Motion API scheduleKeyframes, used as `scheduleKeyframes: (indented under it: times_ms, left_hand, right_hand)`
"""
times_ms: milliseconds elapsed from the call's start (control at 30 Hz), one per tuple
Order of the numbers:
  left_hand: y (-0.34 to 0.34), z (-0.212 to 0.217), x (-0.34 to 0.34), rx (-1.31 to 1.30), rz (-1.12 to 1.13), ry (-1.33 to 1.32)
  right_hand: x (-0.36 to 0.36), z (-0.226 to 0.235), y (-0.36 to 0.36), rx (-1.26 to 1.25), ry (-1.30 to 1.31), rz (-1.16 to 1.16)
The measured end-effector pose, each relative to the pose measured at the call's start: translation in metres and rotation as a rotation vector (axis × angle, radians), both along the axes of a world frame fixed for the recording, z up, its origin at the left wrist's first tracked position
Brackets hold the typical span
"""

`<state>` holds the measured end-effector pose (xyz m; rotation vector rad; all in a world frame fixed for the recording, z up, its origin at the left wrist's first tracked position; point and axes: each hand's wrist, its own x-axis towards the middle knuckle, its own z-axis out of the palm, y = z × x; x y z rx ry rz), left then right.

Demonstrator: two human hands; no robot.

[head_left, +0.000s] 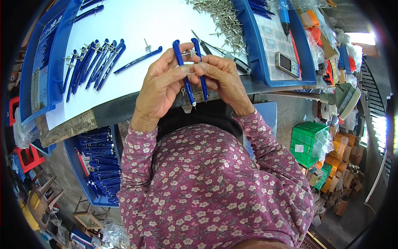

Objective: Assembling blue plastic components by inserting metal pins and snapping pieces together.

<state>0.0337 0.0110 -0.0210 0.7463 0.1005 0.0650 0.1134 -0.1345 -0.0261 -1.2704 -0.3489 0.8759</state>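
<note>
In the head view, the left hand (159, 85) and the right hand (224, 76) are meeting above the near edge of the white work surface (137, 16), holding between them a blue plastic compass with two slim legs and metal tips (190, 70). The left fingers (176, 62) are pinching the left leg near its middle; the right fingers (207, 66) are closing on the right leg and on a small metal screw part at the hinge end. The legs are pointing down toward the person, tips showing just below the hands.

The compass is looking light and stiff, smooth enough to slip, with sharp tips, so the mid-leg plastic seems the safest place to grip.

To the left, a row of finished blue compasses (93, 62) is lying on the surface, with one single blue leg (139, 60) apart from it. A heap of small metal pins (224, 18) is sitting just beyond the hands, near the blue plastic tray holding a small phone (265, 62). Below the surface edge, a blue bin of loose compass legs (99, 166) is standing at the person's left. Open room is lying mostly in the white middle, between row and heap.
</note>
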Motion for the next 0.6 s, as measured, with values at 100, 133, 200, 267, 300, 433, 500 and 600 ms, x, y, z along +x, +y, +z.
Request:
scheduleKeyframes:
  times_ms: [100,133,200,267,300,433,500,600]
  left_hand:
    - [0.002,0.000,-0.001,0.042,0.032,0.023]
    - [0.002,-0.001,-0.001,0.061,0.038,0.025]
    - [-0.001,0.001,-0.002,0.110,0.086,0.039]
    - [-0.003,0.003,-0.001,0.320,0.218,-0.036]
    - [-0.005,0.007,-0.001,0.404,0.265,-0.066]
    - [-0.008,0.010,0.000,0.831,0.466,-0.085]
    - [-0.007,0.011,-0.002,0.824,0.420,-0.062]
    - [-0.010,0.025,-0.002,0.748,0.215,-0.016]
  right_hand:
    - [-0.003,0.008,-0.003,-0.121,-0.202,0.015]
    - [-0.004,0.011,-0.003,-0.218,-0.319,0.026]
    - [-0.005,0.018,-0.002,-0.176,-0.324,0.046]
    - [-0.006,0.021,-0.003,-0.133,-0.331,0.067]
    - [-0.007,0.021,-0.003,-0.085,-0.220,0.044]
    - [-0.004,0.040,-0.009,0.095,-0.063,0.046]
    - [0.001,0.042,-0.010,0.277,0.011,0.077]
    - [0.010,0.055,-0.011,0.499,0.056,0.090]
